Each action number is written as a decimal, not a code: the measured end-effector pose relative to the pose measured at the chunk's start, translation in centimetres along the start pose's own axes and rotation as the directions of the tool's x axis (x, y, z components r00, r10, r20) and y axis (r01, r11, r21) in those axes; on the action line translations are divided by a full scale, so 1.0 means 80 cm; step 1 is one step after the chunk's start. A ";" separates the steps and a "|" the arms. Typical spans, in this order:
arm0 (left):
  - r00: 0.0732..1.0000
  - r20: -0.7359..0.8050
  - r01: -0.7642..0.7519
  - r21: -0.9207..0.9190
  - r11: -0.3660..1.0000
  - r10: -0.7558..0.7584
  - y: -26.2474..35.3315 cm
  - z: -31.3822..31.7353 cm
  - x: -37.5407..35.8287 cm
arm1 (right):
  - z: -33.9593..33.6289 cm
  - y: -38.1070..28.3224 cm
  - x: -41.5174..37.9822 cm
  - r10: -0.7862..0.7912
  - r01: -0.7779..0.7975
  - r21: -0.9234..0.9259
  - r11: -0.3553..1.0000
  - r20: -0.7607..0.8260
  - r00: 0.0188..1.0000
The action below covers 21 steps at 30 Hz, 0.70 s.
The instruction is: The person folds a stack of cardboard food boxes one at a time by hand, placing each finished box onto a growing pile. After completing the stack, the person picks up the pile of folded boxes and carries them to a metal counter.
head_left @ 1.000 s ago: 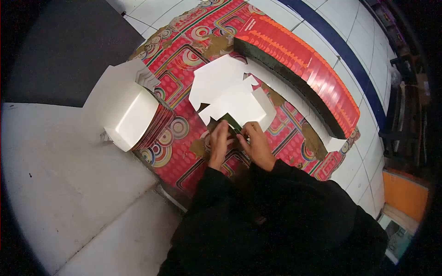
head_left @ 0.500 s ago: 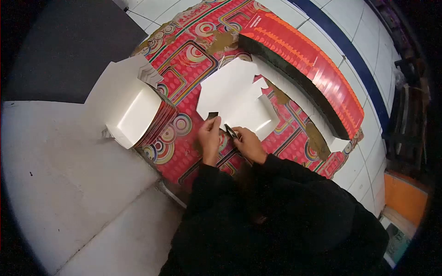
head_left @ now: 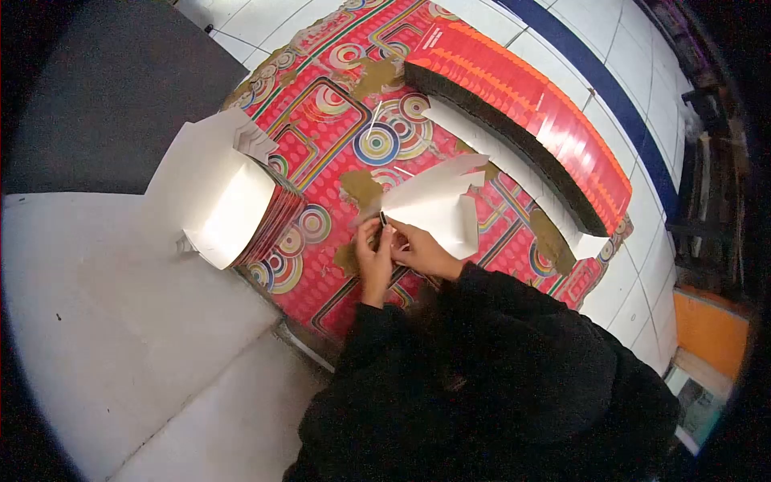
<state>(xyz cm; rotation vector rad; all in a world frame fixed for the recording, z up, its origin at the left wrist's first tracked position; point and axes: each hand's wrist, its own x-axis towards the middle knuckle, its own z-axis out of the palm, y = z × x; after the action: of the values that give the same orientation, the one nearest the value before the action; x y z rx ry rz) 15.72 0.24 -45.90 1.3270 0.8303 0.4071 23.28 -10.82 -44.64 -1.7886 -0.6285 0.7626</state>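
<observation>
A partly folded white cardboard box (head_left: 442, 210) lies in front of me, its white inner side up and one large panel raised. My left hand (head_left: 373, 263) is closed on its near-left edge, with a small dark flap showing at the fingertips. Touching it on the right, my right hand (head_left: 427, 251) is closed on the same corner of the box. The exact grip of both hands is partly hidden by the fingers. To the left stands a nested stack of folded boxes (head_left: 241, 210), white inside with red outer edges.
A long row of red and black flat cardboard blanks (head_left: 526, 104) curves along the far right. Beneath everything is a worn red patterned tabletop (head_left: 333, 205). A dark panel (head_left: 112, 96) lies at far left, above a pale surface (head_left: 144, 337). White floor tiles show beyond.
The box's large panel has swung up from lying spread out. My hands have come together at the near-left corner, bringing the dark flaps close to each other.
</observation>
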 end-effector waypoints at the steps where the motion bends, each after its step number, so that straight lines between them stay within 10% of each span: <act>1: 0.999 0.043 0.024 0.026 0.999 -0.025 0.006 -0.011 0.007 | -0.009 -0.008 -0.001 0.036 -0.041 0.061 0.997 0.082 0.996; 3: 1.000 0.003 -0.009 0.096 0.995 0.009 0.027 -0.022 0.011 | -0.044 -0.023 -0.002 -0.011 0.009 -0.058 0.998 -0.034 0.999; 5: 0.997 -0.015 -0.076 0.007 0.997 0.076 0.020 -0.031 0.015 | -0.090 -0.054 -0.003 0.182 -0.259 -0.266 0.929 -0.282 0.942; 9: 0.989 -0.131 -0.025 0.341 0.940 0.073 0.038 -0.029 0.010 | -0.134 0.004 -0.005 -0.012 -0.244 -0.406 0.881 -0.534 0.845; 11: 0.844 -0.011 -0.280 0.844 0.458 0.536 0.058 -0.019 0.002 | -0.140 0.024 0.006 -0.007 -0.243 -0.389 0.889 -0.540 0.842; 14: 0.771 0.259 -0.524 0.777 0.350 0.581 0.058 0.006 -0.003 | -0.139 0.011 0.015 0.168 -0.174 0.024 0.984 -0.411 0.896; 21: 0.738 0.504 -0.636 0.740 0.216 0.449 0.074 0.072 -0.009 | -0.143 0.044 0.052 0.071 -0.210 -0.179 0.961 -0.574 0.816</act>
<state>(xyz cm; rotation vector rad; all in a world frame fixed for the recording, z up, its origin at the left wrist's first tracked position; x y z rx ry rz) 20.52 -2.83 -39.93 2.7009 0.3130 0.3819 34.78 -15.97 -45.93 -2.1679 -0.1885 0.2198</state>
